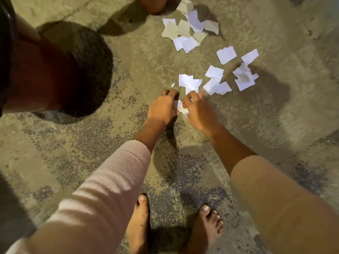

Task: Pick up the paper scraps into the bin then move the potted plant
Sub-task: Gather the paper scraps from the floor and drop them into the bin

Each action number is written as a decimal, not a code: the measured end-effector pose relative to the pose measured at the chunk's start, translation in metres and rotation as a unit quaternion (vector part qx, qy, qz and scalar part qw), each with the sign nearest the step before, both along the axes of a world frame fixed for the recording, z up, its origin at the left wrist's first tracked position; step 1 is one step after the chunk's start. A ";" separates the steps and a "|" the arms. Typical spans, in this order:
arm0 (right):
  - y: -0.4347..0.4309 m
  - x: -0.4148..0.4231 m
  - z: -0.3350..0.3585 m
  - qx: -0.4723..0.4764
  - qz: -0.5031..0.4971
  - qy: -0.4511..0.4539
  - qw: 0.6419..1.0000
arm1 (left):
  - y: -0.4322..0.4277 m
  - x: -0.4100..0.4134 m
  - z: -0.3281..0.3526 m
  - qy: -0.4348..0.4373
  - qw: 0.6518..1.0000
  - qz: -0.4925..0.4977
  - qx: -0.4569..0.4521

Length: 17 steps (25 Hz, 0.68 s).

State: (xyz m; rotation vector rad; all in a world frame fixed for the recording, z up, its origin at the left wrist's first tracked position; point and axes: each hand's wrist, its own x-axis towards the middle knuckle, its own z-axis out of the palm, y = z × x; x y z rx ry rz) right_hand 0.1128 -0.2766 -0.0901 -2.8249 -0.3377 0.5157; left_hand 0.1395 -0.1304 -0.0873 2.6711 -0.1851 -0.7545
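White paper scraps lie scattered on the speckled floor: a near cluster (212, 83) just beyond my fingers and a far pile (189, 28) toward the top. My left hand (163, 107) and my right hand (198, 110) are down at floor level, side by side, both closed around a small bunch of scraps (180, 108) held between them. A dark reddish-brown bin (36, 74) stands at the left, its rim partly out of view. A terracotta pot base (153, 5) shows at the top edge; no plant is visible.
My bare feet (139, 222) stand at the bottom of the view on the mottled concrete floor (91, 140). Pale pink sleeves cover my forearms. A dark shadow falls right of the bin.
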 end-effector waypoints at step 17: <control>-0.008 0.021 0.005 0.134 -0.153 0.073 0.976 | 0.006 0.024 -0.002 0.008 1.000 0.001 -0.018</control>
